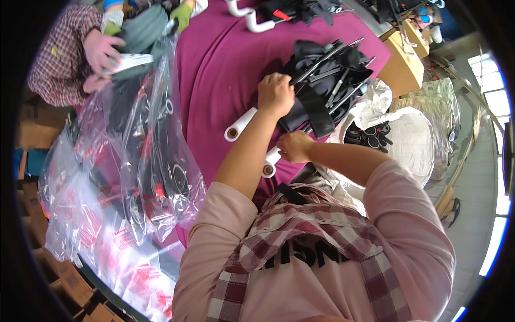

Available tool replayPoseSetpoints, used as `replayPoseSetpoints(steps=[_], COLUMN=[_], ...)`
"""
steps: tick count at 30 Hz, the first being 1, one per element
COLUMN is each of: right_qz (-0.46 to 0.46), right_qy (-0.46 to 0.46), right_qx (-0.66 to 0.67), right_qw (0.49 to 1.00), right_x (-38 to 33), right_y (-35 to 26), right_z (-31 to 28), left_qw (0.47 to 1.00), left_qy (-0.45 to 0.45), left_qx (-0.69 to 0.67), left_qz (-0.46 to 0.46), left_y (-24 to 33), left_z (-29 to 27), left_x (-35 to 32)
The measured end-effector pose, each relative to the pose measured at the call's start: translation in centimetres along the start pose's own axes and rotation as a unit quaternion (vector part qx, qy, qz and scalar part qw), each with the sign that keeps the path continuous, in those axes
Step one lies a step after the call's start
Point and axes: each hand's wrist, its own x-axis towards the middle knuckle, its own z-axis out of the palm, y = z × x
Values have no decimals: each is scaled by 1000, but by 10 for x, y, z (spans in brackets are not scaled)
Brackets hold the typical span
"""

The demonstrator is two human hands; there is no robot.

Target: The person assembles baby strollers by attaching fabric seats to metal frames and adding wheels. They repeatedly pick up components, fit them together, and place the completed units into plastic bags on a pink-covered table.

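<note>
Black umbrellas (322, 80) with bare metal ribs and shafts lie bunched on the purple-covered table (214, 70). My left hand (276, 95) is closed at the left edge of this bunch, its fingers curled on the black umbrella fabric. Nearer to me, my right hand (295, 146) is closed around the upper end of a white cylinder (269, 167) with a brown, hollow end. Part of that cylinder is hidden by my fingers. Another white cylinder (240, 124) of the same kind lies on the cloth, left of my left forearm.
White hooked handles (260, 22) and more black umbrellas lie at the far edge. A white sack (410, 139) holding black parts stands right, beside a cardboard box (402, 61). Clear plastic bags (155, 150) cover the left, where a gloved co-worker's hand (101, 51) holds a packet.
</note>
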Motion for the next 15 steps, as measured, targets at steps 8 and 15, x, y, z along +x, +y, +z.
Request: replayPoseSetpoints(steps=[8, 15], right_qz=[-84, -248], right_qy=[116, -13], right_qx=[96, 57], right_qw=[985, 967], right_x=[-9, 4], right_y=[12, 19], right_z=[10, 7], left_qw=[997, 991], left_qy=[-72, -92], left_qx=[1, 51], left_qz=[-19, -87], left_y=[5, 11], left_z=[-6, -16], left_x=[6, 3])
